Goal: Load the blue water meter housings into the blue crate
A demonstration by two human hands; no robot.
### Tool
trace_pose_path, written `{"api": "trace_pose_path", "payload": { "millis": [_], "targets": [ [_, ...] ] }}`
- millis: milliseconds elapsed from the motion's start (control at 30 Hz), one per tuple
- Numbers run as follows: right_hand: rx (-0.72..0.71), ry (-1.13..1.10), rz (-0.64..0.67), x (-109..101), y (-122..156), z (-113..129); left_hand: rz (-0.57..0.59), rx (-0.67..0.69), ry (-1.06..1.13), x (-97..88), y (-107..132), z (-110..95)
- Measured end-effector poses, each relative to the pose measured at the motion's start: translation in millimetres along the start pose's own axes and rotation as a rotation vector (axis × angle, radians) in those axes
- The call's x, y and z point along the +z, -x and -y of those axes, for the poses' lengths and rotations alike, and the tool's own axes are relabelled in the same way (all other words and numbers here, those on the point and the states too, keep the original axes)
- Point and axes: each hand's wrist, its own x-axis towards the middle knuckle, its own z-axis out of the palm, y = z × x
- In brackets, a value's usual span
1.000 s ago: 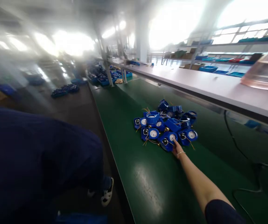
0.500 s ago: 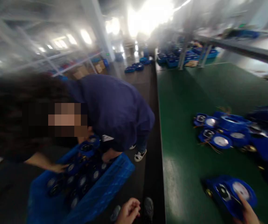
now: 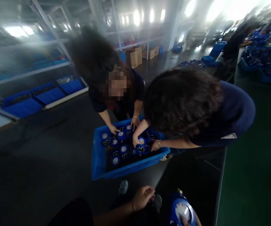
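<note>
My right hand (image 3: 189, 221) shows only at the bottom edge, gripping a blue water meter (image 3: 181, 209) with a white dial. My left hand (image 3: 142, 197) hangs low in a loose fist; I cannot make out anything in it. Ahead on the floor stands a blue crate (image 3: 97, 157) filled with several blue meters (image 3: 123, 149). Two other people in dark blue tops bend over the crate, their hands down among the meters.
The green conveyor table (image 3: 253, 175) runs along the right, its edge near my right hand. Shelving with blue trays (image 3: 43, 95) lines the left wall. Cardboard boxes (image 3: 135, 56) and more blue crates (image 3: 217, 50) stand farther back. Dark floor surrounds the crate.
My view has swung left from the green table to the floor crate. My right hand has carried one blue meter off the table pile. A second person is now in view.
</note>
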Motion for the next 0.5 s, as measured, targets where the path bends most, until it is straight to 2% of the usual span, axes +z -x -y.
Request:
{"api": "trace_pose_path", "payload": {
  "millis": [67, 133, 233, 300, 400, 500],
  "targets": [
    [0.028, -0.015, 0.050, 54, 20, 1, -0.034, 0.022, 0.057, -45.1, 19, -6],
    [0.036, -0.029, 0.137, 116, 31, 12, -0.067, 0.053, 0.096, -89.8, 39, -13],
    [0.029, -0.064, 0.241, 207, 37, 33, -0.109, 0.148, 0.209, -150.5, 64, -23],
    [0.036, -0.082, 0.301, 259, 38, 44, -0.181, 0.179, 0.292, -184.6, 73, -28],
    [0.005, -0.081, 0.381, 317, 35, 50, -0.303, 0.130, 0.395, -224.0, 74, -32],
    [-0.017, -0.079, 0.400, 355, 26, 48, -0.324, 0.046, 0.592, -247.9, 60, -32]
  ]
}}
